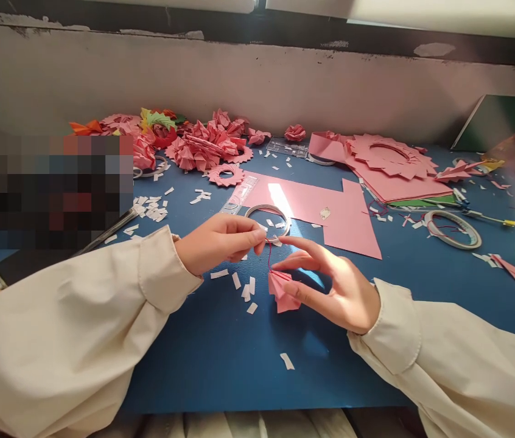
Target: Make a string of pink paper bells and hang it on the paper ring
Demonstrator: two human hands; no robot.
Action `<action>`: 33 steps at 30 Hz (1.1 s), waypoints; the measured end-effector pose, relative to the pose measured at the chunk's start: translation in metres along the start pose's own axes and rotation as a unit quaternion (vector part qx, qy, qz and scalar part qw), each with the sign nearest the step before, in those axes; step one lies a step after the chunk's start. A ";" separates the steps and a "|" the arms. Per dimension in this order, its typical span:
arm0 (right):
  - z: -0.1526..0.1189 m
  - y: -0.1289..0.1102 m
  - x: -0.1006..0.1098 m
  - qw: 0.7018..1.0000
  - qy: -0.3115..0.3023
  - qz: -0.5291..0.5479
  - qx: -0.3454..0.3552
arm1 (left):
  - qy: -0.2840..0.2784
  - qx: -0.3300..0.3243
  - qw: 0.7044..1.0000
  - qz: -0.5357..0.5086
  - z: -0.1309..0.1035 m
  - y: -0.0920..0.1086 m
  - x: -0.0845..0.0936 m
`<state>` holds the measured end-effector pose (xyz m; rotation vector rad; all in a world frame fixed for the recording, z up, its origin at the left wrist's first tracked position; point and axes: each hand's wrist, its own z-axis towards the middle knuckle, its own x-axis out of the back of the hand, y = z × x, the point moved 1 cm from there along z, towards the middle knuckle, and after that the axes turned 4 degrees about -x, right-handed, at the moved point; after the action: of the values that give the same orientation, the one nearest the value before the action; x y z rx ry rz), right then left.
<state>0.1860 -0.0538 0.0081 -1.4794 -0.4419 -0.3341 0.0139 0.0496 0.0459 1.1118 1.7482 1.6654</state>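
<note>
My left hand (227, 240) pinches the upper end of a thin red string (269, 258) over the middle of the blue table. A small folded pink paper piece (283, 292) hangs at the string's lower end. Beside it is my right hand (330, 280), its fingers spread and curved, with the thumb against the pink piece and other fingertips near the string. Just behind both hands lies a white tape ring (269, 210).
Pink sheets (353, 222) and a ruler lie beyond the hands. Folded paper flowers (209, 143) are heaped at the back. White scraps (246, 289) dot the blue table (221, 377). Another tape roll (453, 230) lies right; a dark device (33, 267) lies left.
</note>
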 end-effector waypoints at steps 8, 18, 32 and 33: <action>0.009 0.002 -0.001 0.994 0.040 0.093 -0.033 | -0.054 -0.023 0.998 0.016 0.008 -0.006 -0.017; 0.000 -0.006 0.000 0.985 -0.028 0.131 -0.113 | -0.031 -0.108 0.957 0.267 0.007 -0.028 -0.016; 0.015 0.015 0.000 0.982 0.046 -0.152 0.106 | 0.130 -0.296 0.752 0.574 -0.003 -0.037 -0.022; 0.015 0.015 0.000 0.981 0.043 -0.154 0.107 | 0.124 -0.291 0.759 0.569 -0.008 -0.035 -0.025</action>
<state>0.1923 -0.0374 -0.0047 -1.1811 -0.6201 -0.5761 0.0136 0.0274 0.0085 1.7990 0.3629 2.8542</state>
